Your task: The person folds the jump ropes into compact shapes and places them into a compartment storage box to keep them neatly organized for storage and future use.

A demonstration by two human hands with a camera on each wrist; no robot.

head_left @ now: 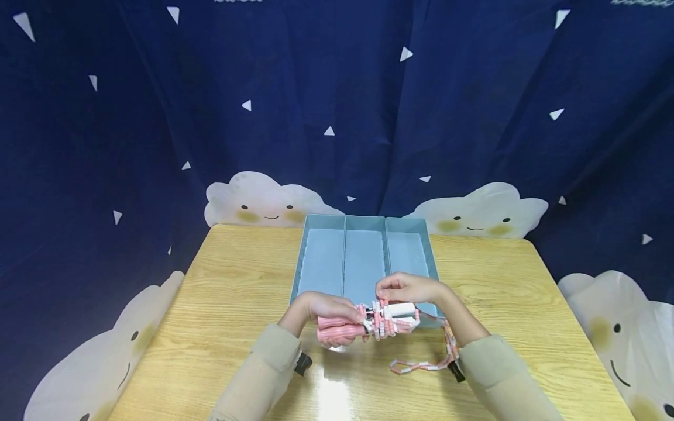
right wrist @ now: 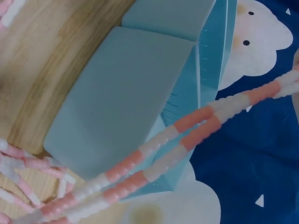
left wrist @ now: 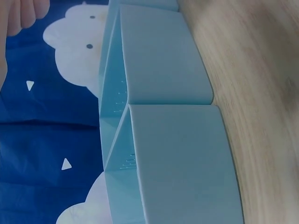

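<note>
Beaded jump rope [head_left: 381, 320] should be light: stiff handles, limp cord, beads probably hard plastic and a bit slick. Unlikely to break; wraps could slide off the end. Best hold: the pink grips [head_left: 337, 333] as a pair, plus a pinch on the wrap. Left hand [head_left: 330, 309] is closed round those grips; right hand [head_left: 408, 287] has its fingers curled in, pinching the cord at the wrap's far side (exact contact hard to see). Pink and white beads alternate, black bits by the grips, white sections at right. Bundle is held over the blue three-compartment tray's [head_left: 322, 257] near edge; loose loop [head_left: 421, 366] lies on the table [head_left: 242, 292], near right.
</note>
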